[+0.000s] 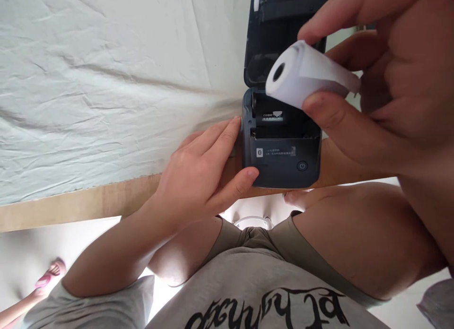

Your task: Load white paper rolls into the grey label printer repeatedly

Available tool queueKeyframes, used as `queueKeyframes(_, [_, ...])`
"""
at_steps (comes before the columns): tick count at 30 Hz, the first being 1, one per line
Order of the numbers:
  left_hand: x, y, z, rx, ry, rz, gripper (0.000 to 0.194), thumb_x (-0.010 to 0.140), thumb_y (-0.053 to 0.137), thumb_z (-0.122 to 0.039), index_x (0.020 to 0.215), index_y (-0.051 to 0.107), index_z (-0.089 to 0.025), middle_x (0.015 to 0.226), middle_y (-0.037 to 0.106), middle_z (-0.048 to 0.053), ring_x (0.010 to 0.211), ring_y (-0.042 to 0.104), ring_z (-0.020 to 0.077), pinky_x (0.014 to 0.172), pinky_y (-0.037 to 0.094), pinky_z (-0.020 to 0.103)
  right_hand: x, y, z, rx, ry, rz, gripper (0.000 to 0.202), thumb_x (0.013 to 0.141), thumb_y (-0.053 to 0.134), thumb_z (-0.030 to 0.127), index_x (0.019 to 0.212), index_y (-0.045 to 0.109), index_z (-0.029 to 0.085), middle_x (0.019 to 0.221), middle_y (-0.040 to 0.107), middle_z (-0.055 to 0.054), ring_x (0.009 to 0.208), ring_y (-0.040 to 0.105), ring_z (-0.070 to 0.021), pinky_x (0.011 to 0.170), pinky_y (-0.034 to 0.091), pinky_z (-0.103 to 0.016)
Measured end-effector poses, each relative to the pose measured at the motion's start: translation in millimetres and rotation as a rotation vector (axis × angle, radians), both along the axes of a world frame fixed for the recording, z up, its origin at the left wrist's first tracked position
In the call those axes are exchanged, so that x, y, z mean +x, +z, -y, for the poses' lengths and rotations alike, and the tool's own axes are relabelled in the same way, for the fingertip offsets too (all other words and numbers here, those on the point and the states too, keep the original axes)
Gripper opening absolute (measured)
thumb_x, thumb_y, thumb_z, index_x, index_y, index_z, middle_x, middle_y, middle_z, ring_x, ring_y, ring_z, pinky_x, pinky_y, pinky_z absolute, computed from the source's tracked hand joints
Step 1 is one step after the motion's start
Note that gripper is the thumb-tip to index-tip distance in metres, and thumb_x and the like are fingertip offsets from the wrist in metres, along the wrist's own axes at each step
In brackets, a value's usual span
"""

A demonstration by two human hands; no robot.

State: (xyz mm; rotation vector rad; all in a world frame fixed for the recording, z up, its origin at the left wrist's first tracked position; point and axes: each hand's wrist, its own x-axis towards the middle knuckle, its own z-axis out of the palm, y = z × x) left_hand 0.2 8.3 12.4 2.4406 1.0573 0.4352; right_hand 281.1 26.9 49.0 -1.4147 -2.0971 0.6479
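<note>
Over the open dark box (280, 173), the right hand (397, 78) pinches a white roll (301, 76) that runs long from left to right. The left hand (202, 166), thumb and fingers wide apart, sits at the box's left side.

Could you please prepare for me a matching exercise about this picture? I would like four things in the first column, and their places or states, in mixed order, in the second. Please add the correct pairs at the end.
Column one
1. White paper roll
2. Lid
3. Left hand
4. Power button

Column two
A. At the left edge of the dark device
B. Held in the right hand
C. On the panel nearest the person's body
D. Swung open

Right pairs: 1-B, 2-D, 3-A, 4-C
</note>
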Motion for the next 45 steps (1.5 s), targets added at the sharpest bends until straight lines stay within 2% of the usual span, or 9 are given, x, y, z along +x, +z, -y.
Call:
queueKeyframes(3, [-2,-0.8,0,-0.009,-0.002,0.000,0.072,0.121,0.039,-0.063,0.170,0.052,-0.012,0.167,0.069,0.019,0.154,0.068,0.0352,0.130,0.057,0.052,-6,-0.7,-6,0.183,0.023,0.132,0.050,0.104,0.052,0.052,0.136,0.066,0.016,0.143,0.068,-0.003,0.131,0.068,-0.0129,0.118,0.061,-0.033])
queueKeyframes(8, [-3,-0.5,1,0.012,-0.018,-0.013,0.076,0.122,0.037,-0.063,0.170,0.052,-0.005,0.165,0.069,0.023,0.152,0.069,0.0363,0.129,0.058,0.050,-5,-11.5,-9,0.251,0.077,0.235,0.030,0.109,0.045,0.034,0.129,0.066,0.025,0.131,0.071,0.005,0.123,0.068,-0.0065,0.108,0.059,-0.030])
queueKeyframes(16, [-3,0.9,1,0.031,-0.046,-0.033,0.085,0.123,0.035,-0.064,0.169,0.050,0.005,0.166,0.066,0.027,0.156,0.066,0.0369,0.133,0.055,0.051,-3,-11.6,-3,0.273,-0.093,0.336,0.037,0.113,0.054,0.054,0.110,0.069,0.021,0.119,0.070,0.003,0.119,0.065,-0.0068,0.108,0.058,-0.038])
queueKeyframes(26, [-4,-0.4,0,-0.022,-0.028,-0.023,0.079,0.122,0.035,-0.066,0.170,0.051,-0.005,0.167,0.066,0.024,0.157,0.066,0.0375,0.133,0.055,0.053,3,-15.7,-1,0.243,0.063,0.250,0.035,0.113,0.053,0.050,0.104,0.071,0.022,0.116,0.070,0.003,0.111,0.064,-0.0045,0.091,0.049,-0.034])
queueKeyframes(31, [-2,0.2,1,-0.034,-0.021,0.042,0.075,0.119,0.049,-0.061,0.181,0.037,-0.020,0.173,0.064,0.015,0.157,0.066,0.0383,0.133,0.055,0.056,6,-9.3,3,0.122,0.191,0.108,0.026,0.110,0.059,0.042,0.100,0.070,0.021,0.109,0.070,0.001,0.107,0.068,-0.0053,0.085,0.054,-0.033])
queueKeyframes(33, [-2,0.0,1,-0.024,-0.043,0.070,0.073,0.118,0.053,-0.061,0.179,0.042,-0.024,0.172,0.065,0.014,0.155,0.067,0.0396,0.130,0.057,0.058,9,-9.8,2,0.059,0.271,0.070,0.025,0.108,0.060,0.043,0.097,0.069,0.022,0.106,0.071,0.000,0.103,0.069,-0.0063,0.080,0.057,-0.033])
queueKeyframes(36, [-3,-0.9,0,0.061,-0.108,0.043,0.068,0.118,0.048,-0.067,0.173,0.056,-0.028,0.167,0.065,0.020,0.146,0.072,0.0440,0.118,0.063,0.065,13,-14.5,1,-0.006,0.300,0.056,0.034,0.107,0.058,0.054,0.095,0.069,0.024,0.107,0.070,-0.002,0.112,0.070,-0.0090,0.094,0.069,-0.034])
queueKeyframes(40, [-5,-1.4,-3,0.050,-0.131,0.009,0.066,0.116,0.053,-0.068,0.170,0.061,-0.032,0.168,0.062,0.021,0.148,0.069,0.0468,0.117,0.062,0.071,22,-27.6,3,-0.126,0.169,-0.018,0.047,0.108,0.052,0.072,0.121,0.072,0.031,0.120,0.068,-0.006,0.144,0.064,-0.0149,0.124,0.069,-0.037])
queueKeyframes(45, [-5,-5.9,0,0.073,-0.147,0.022,0.058,0.107,0.073,-0.068,0.158,0.070,-0.040,0.171,0.058,0.018,0.143,0.071,0.0476,0.114,0.064,0.071,40,-41.6,-2,-0.196,0.076,-0.098,0.063,0.108,0.039,0.082,0.140,0.068,0.036,0.131,0.068,-0.006,0.156,0.060,-0.0182,0.120,0.070,-0.034])
